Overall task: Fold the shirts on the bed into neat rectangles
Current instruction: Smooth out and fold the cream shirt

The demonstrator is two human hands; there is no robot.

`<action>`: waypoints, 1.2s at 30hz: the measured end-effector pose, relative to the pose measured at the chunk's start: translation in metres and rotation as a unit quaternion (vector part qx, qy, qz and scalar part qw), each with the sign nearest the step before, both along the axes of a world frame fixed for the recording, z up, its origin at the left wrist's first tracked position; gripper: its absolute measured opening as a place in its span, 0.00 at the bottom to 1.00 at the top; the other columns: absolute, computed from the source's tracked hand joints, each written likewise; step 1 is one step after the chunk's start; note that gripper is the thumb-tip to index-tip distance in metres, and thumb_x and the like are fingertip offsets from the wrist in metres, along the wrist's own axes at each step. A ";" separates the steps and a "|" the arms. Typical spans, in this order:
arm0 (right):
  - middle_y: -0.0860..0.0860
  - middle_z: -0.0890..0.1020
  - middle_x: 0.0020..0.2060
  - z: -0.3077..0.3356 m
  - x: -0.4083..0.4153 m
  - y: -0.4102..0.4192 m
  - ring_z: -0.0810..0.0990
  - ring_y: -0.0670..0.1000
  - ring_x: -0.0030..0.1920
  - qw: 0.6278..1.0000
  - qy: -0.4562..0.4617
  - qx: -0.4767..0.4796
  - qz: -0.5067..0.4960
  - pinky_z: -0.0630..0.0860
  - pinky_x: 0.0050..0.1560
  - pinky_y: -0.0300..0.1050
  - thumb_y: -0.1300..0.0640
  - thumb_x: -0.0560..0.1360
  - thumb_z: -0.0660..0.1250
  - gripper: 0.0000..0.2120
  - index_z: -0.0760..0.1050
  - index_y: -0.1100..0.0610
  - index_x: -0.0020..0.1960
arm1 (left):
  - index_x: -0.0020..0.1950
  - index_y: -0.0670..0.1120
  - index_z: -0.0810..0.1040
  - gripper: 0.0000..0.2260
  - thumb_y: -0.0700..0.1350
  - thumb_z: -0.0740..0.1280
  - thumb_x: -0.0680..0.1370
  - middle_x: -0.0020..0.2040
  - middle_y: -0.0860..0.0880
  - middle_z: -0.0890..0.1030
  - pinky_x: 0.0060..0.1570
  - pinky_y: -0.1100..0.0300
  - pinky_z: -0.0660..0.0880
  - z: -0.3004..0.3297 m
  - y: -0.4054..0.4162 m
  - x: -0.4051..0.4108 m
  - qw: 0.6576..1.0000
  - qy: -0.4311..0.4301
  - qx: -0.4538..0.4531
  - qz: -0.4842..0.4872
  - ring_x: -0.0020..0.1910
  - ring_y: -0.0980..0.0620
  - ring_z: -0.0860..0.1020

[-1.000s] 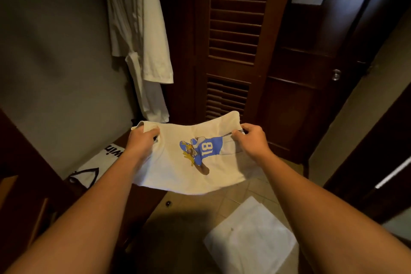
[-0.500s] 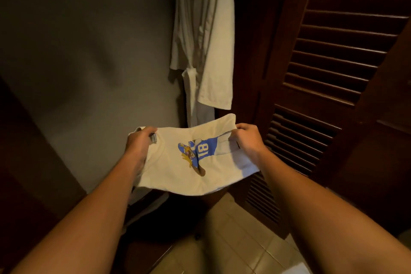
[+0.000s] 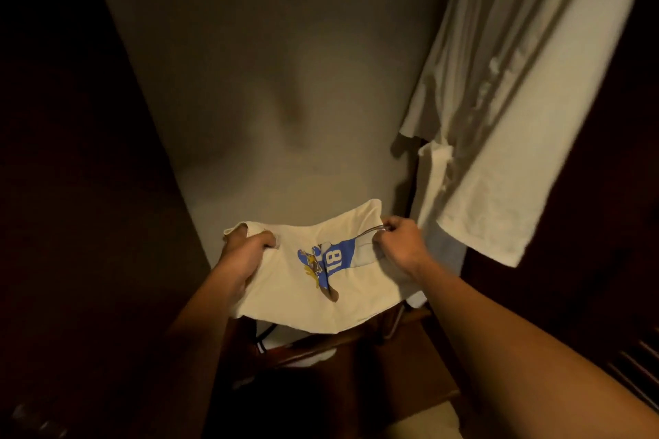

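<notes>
At lower centre of the frame, the left hand [image 3: 246,249] and right hand [image 3: 399,246] each grip an upper corner of the folded cream shirt [image 3: 321,289], fingers curled, holding it in mid-air. A white robe [image 3: 506,110] hangs at upper right.

We stand in a dim bedroom or hotel closet nook. A white bathrobe [image 3: 517,110] hangs at the right against a plain grey wall [image 3: 285,64], dark wooden panels [image 3: 89,189] close in on both sides, and a low wooden shelf [image 3: 338,349] sits below.
</notes>
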State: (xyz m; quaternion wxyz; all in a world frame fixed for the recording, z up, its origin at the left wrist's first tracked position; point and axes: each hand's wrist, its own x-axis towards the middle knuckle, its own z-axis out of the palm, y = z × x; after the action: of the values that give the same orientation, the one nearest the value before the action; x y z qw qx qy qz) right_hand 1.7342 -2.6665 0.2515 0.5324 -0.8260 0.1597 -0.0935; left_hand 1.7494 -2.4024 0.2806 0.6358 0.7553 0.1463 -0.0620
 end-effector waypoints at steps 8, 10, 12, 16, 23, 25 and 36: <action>0.54 0.85 0.47 -0.143 0.111 -0.018 0.83 0.54 0.48 0.996 -0.006 -0.042 0.082 0.78 0.51 0.45 0.68 0.74 0.64 0.14 0.83 0.59 0.55 | 0.77 0.46 0.68 0.27 0.38 0.69 0.78 0.66 0.45 0.75 0.53 0.54 0.74 -0.150 -0.017 0.070 0.994 -0.020 0.068 0.081 0.57 0.43 0.76; 0.54 0.85 0.46 -0.197 0.131 -0.017 0.83 0.56 0.49 0.995 0.009 -0.048 0.091 0.78 0.51 0.45 0.68 0.73 0.64 0.15 0.83 0.59 0.55 | 0.73 0.45 0.72 0.23 0.36 0.68 0.78 0.58 0.49 0.75 0.49 0.59 0.70 -0.198 -0.019 0.083 0.992 -0.016 0.067 0.104 0.56 0.46 0.74; 0.53 0.85 0.45 -0.246 0.147 -0.014 0.83 0.56 0.49 0.994 0.019 -0.049 0.100 0.78 0.49 0.44 0.68 0.73 0.64 0.15 0.84 0.58 0.54 | 0.71 0.48 0.73 0.24 0.38 0.70 0.76 0.59 0.45 0.78 0.53 0.55 0.75 -0.247 -0.021 0.093 0.992 -0.007 0.057 0.111 0.57 0.42 0.76; 0.52 0.84 0.46 -0.335 0.170 -0.010 0.82 0.52 0.47 0.990 0.022 -0.062 0.123 0.72 0.46 0.38 0.68 0.74 0.64 0.14 0.83 0.59 0.56 | 0.76 0.51 0.70 0.34 0.40 0.72 0.71 0.69 0.49 0.73 0.67 0.45 0.73 -0.341 -0.020 0.107 0.993 -0.004 0.028 0.114 0.65 0.42 0.75; 0.56 0.85 0.50 -0.443 0.195 -0.018 0.82 0.55 0.52 0.989 0.001 -0.069 0.133 0.73 0.44 0.35 0.70 0.74 0.63 0.16 0.81 0.64 0.59 | 0.74 0.47 0.73 0.29 0.34 0.69 0.73 0.70 0.44 0.75 0.69 0.47 0.72 -0.438 -0.016 0.124 0.988 -0.047 0.044 0.139 0.66 0.42 0.75; 0.56 0.84 0.53 -0.457 0.198 -0.017 0.81 0.53 0.53 0.988 -0.015 -0.069 0.135 0.70 0.42 0.32 0.70 0.76 0.62 0.17 0.80 0.65 0.62 | 0.69 0.47 0.78 0.25 0.35 0.70 0.72 0.64 0.43 0.80 0.66 0.47 0.74 -0.454 -0.012 0.131 0.988 -0.056 0.047 0.139 0.62 0.42 0.78; 0.56 0.83 0.56 -0.495 0.244 -0.009 0.82 0.55 0.55 0.993 -0.037 -0.034 0.102 0.71 0.48 0.36 0.67 0.78 0.62 0.18 0.79 0.60 0.65 | 0.69 0.52 0.78 0.25 0.38 0.71 0.73 0.60 0.42 0.81 0.61 0.43 0.76 -0.479 0.005 0.175 0.985 -0.087 0.063 0.136 0.54 0.45 0.78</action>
State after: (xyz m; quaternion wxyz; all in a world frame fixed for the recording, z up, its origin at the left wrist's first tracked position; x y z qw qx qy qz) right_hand 1.9778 -2.6757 -0.2440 0.5162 -0.8516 0.0513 -0.0748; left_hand 1.9239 -2.3975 -0.1988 0.6001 0.7692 0.1955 0.1000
